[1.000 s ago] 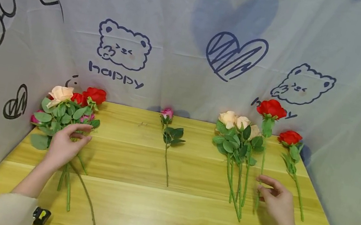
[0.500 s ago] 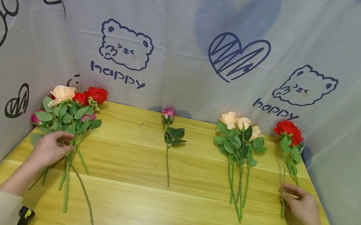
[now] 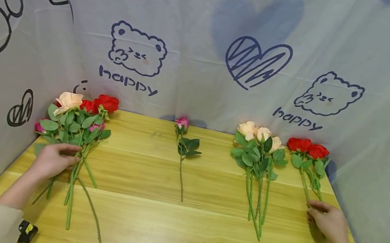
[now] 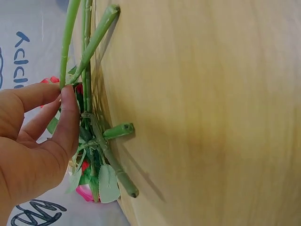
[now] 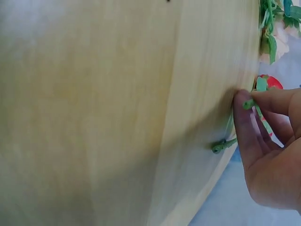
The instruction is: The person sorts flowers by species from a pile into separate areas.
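The left hand (image 3: 54,161) pinched a green stem (image 4: 69,42) between thumb and fingertip, mixed roses (image 3: 73,122) spread just beyond it, while the right hand (image 3: 329,223) pinched a red rose (image 3: 299,144) by its stem, the bloom beyond that hand, peach roses (image 3: 263,133) to its left.

Green stems (image 4: 70,28) cropped by the left wrist view's top edge, a pink rose (image 3: 96,127) partly hidden among leaves (image 3: 89,121).

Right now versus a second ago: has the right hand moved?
Yes, rightward: in the head view, the right hand, pinching a green stem, is now farther right of the central striped heart drawing.
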`<state>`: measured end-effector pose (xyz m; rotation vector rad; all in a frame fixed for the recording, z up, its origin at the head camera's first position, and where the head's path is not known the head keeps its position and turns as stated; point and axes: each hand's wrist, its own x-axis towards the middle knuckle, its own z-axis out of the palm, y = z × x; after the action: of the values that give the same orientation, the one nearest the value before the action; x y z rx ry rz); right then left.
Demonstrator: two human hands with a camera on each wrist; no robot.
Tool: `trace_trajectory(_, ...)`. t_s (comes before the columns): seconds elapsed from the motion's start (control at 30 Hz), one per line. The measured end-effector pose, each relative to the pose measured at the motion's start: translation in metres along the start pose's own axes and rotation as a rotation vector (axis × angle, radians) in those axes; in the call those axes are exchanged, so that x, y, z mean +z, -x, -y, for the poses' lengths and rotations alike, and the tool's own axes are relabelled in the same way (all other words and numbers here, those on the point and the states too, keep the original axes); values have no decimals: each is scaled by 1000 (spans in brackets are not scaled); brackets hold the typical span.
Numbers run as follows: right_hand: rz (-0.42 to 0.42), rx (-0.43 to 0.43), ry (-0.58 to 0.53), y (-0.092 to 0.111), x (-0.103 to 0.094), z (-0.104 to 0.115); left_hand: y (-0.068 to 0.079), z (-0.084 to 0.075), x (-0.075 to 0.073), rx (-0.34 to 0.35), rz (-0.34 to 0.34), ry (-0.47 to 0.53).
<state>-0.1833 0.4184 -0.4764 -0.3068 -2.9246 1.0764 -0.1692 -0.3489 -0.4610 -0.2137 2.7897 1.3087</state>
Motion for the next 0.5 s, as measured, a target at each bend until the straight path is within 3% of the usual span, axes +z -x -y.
trace_trajectory(0.17,-105,-66,172,-5,5,-2,1,0,-1,-15,4,11)
trace_trajectory(0.5,-107,-66,172,-5,7,-1,4,-6,0,-28,-17,29)
